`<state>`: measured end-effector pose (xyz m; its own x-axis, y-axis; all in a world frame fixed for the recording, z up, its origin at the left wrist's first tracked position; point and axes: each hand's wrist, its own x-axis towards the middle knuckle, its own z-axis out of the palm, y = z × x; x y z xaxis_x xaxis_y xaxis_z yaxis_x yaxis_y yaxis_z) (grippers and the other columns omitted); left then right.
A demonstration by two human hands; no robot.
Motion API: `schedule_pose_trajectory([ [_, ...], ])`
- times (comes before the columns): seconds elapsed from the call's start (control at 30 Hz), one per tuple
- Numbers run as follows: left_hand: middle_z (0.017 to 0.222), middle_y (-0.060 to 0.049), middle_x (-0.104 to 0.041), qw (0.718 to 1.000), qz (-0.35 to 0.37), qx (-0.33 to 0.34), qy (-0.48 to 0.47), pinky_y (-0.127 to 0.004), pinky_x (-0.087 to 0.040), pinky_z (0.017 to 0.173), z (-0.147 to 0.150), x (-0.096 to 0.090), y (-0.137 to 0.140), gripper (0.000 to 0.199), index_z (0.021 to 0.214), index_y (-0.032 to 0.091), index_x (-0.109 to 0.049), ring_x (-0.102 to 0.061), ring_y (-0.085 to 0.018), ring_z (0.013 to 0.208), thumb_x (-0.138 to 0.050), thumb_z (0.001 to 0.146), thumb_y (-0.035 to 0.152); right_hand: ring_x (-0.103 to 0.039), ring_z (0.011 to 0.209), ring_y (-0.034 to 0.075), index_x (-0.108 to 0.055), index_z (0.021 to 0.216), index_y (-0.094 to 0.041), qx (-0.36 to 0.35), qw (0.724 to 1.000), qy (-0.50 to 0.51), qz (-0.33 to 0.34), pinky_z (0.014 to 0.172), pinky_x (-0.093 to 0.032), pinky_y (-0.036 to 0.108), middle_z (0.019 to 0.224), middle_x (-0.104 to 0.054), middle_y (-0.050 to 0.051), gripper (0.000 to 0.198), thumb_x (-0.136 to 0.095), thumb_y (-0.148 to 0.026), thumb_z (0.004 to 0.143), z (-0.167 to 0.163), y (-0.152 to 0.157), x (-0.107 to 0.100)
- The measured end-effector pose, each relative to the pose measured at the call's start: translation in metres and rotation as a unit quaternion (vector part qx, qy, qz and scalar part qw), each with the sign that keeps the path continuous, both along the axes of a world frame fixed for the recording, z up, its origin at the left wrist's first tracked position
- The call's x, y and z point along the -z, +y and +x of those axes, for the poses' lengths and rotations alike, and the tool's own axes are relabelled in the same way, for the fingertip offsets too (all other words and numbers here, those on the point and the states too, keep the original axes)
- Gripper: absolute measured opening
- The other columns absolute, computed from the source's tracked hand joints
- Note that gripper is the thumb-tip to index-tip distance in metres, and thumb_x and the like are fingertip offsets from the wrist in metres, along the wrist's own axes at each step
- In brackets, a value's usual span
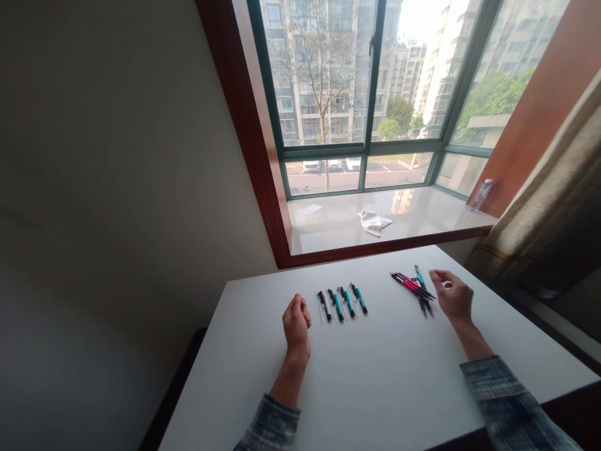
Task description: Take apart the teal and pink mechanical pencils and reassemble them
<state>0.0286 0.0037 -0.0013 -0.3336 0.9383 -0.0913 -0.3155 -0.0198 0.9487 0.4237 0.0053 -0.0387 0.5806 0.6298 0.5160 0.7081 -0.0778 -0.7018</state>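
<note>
Sleeves [502,388] — white table [375,388], pens [337,307] — window [370,94]

The left hand [297,322] is curled into a loose fist toward the left edge of the white table [366,388], its wrist nearly straight. The right hand [453,295], nearer the far right corner, bends its fingers round a small gap; plaid sleeves [493,382] stop short of both wrists.

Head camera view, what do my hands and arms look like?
Your left hand and right hand are ungloved, with bare wrists. The left sleeve and right sleeve are dark blue-grey plaid with paler lines.
</note>
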Motion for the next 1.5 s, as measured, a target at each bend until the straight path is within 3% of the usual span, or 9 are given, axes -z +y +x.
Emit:
schedule_pose_trajectory([
  [0.17,0.046,0.013,-0.025,1.0,-0.005,0.011,-0.005,-0.018,-0.017,0.038,0.001,0.0,0.001,0.04,0.066,0.022,-0.044,-0.017,-0.005,0.038,-0.064,0.082,0.053,-0.07,0.075,0.028,-0.078,0.095,-0.018,0.013,0.996,0.005,-0.085,0.071,-0.049,0.036,0.086,-0.078,0.011,0.045,-0.057,-0.057,0.085,0.043,0.02,0.011],
  [0.37,0.045,0.012,-0.026,1.0,-0.007,0.013,0.006,-0.018,-0.018,0.038,0.001,0.003,0.003,0.038,0.066,0.021,-0.046,-0.017,-0.005,0.039,-0.064,0.082,0.051,-0.072,0.08,0.027,-0.075,0.106,-0.021,-0.034,0.977,-0.056,-0.205,0.069,-0.049,0.034,0.092,-0.079,0.009,0.038,-0.062,-0.048,0.083,0.036,0.053,0.014],
  [0.67,0.047,0.011,-0.029,0.999,-0.01,0.021,0.027,-0.018,-0.02,0.041,0.001,0.0,0.003,0.038,0.066,0.021,-0.047,-0.022,-0.006,0.041,-0.065,0.08,0.051,-0.072,0.08,0.026,-0.076,0.108,-0.018,-0.045,0.966,-0.078,-0.243,0.071,-0.053,0.034,0.086,-0.079,0.007,0.037,-0.071,-0.02,0.071,0.028,0.072,-0.023],
  [0.83,0.048,0.01,-0.032,0.988,-0.025,0.15,0.032,-0.019,-0.018,0.043,0.008,-0.007,-0.002,0.042,0.07,0.017,-0.06,-0.024,-0.005,0.041,-0.069,0.079,0.057,-0.071,0.084,0.024,-0.072,0.114,-0.019,-0.216,0.967,-0.134,-0.03,0.08,-0.058,0.039,0.105,-0.075,0.009,0.028,-0.062,-0.021,0.087,-0.049,0.036,-0.07],
  [1.0,0.086,-0.009,-0.071,0.962,-0.052,0.267,0.003,-0.025,-0.046,0.061,0.012,-0.013,-0.012,0.054,0.1,0.013,-0.076,-0.058,-0.013,0.065,-0.067,0.083,0.063,-0.067,0.1,0.024,-0.068,0.122,-0.028,-0.482,0.849,-0.2,0.084,0.087,-0.059,0.04,0.109,-0.07,0.008,0.034,-0.051,-0.011,0.097,-0.164,-0.016,-0.078],
  [1.13,0.101,-0.012,-0.073,0.957,-0.067,0.282,-0.021,-0.029,-0.051,0.074,0.009,-0.011,-0.013,0.05,0.111,0.016,-0.074,-0.066,-0.018,0.082,-0.075,0.08,0.054,-0.066,0.107,0.022,-0.065,0.126,-0.029,-0.574,0.788,-0.209,0.08,0.094,-0.057,0.037,0.12,-0.07,0.007,0.039,-0.049,-0.007,0.098,-0.21,-0.031,-0.06],
  [1.3,0.076,-0.002,-0.066,0.976,-0.02,0.214,0.035,-0.021,-0.04,0.056,0.008,-0.006,-0.006,0.044,0.101,0.014,-0.072,-0.052,-0.009,0.056,-0.077,0.077,0.05,-0.067,0.09,0.02,-0.069,0.105,-0.023,-0.475,0.875,-0.063,0.076,0.081,-0.055,0.033,0.099,-0.072,0.007,0.013,-0.058,-0.028,0.1,-0.202,-0.006,-0.058],
  [1.37,0.072,0.0,-0.063,0.976,-0.002,0.202,0.078,-0.021,-0.036,0.052,0.008,-0.006,-0.005,0.044,0.1,0.014,-0.071,-0.047,-0.008,0.053,-0.072,0.08,0.054,-0.061,0.071,0.018,-0.066,0.082,-0.02,-0.43,0.902,-0.023,0.037,0.069,-0.049,0.029,0.077,-0.067,0.003,0.027,-0.06,-0.041,0.098,-0.195,0.008,-0.058],
  [1.5,0.07,-0.001,-0.063,0.953,0.049,0.212,0.209,-0.023,-0.04,0.056,0.01,-0.008,-0.01,0.042,0.097,0.016,-0.072,-0.052,-0.012,0.058,-0.064,0.088,0.056,-0.04,0.052,0.011,-0.047,0.056,-0.019,-0.45,0.89,0.057,-0.054,0.054,-0.033,0.025,0.052,-0.045,-0.003,0.058,-0.048,-0.056,0.1,-0.195,0.023,-0.043],
])
